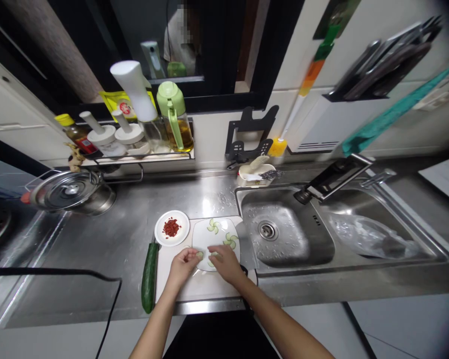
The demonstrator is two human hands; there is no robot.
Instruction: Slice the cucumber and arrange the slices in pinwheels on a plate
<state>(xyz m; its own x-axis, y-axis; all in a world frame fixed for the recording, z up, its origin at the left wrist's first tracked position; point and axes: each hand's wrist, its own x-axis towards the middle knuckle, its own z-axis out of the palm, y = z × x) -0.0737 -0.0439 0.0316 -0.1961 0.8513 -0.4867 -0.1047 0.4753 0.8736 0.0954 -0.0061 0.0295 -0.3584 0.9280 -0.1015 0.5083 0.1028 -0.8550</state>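
A squarish white plate (198,234) lies on a white cutting board (194,291). Thin cucumber slices form pinwheel shapes on it, one at the top (212,226) and one at the right (230,240). My left hand (184,265) pinches a cucumber slice (199,255) at the plate's lower left edge. Over the lower part of the plate, my right hand (226,264) has its fingers stretched and apart, partly hiding more slices beneath. To the left are a small round plate (159,234) of dried red berries (171,228) and a cucumber (149,279) with a cut end.
A double sink (284,259) with a dark faucet (322,179) and a plastic bag (370,237) is at the right. A lidded steel pot (75,194) stands at the left. Seasoning bottles and an oil jug (175,119) line the rack. A knife holder (359,109) hangs on the wall.
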